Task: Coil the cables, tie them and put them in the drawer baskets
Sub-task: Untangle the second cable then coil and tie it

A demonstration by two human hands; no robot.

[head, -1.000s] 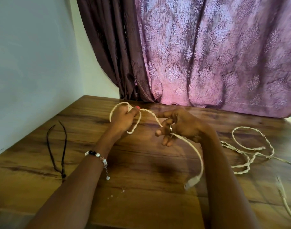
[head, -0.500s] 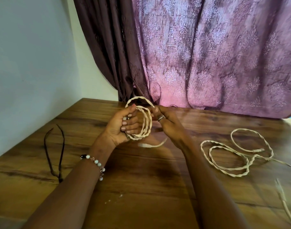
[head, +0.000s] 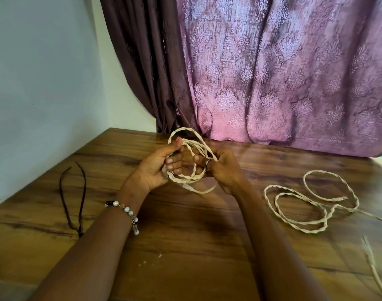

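Both hands are up over the brown wood-grain counter (head: 185,246), and between them sits a cream twisted cable wound into a loose coil (head: 193,156). The left hand (head: 157,168) has its fingers curled through the near side of the loops, thumb pressed on top, gripping the bundle. The right hand (head: 223,168) grips the opposite side, fingers curled round the strands, a ring showing on one finger. The coil's top loop arches above the left thumb, and a short free tail of the cable hangs out below, just under the right hand, its end close to the counter surface.

A beaded bracelet of pale and dark beads (head: 126,210) circles the left wrist.

Off beyond the right hand, well apart from it, a second cream twisted cable (head: 311,205) lies loose on the counter in open, uncoiled loops. Nearer the right forearm's outer side, a thin pale cord (head: 372,266) trails off toward the picture's edge. Out past the left hand, a thin dark cord bent into a narrow loop (head: 73,200) lies flat on the counter.

Behind both hands hangs a purple patterned curtain (head: 272,72), with a pale wall (head: 44,83) beyond the left hand.
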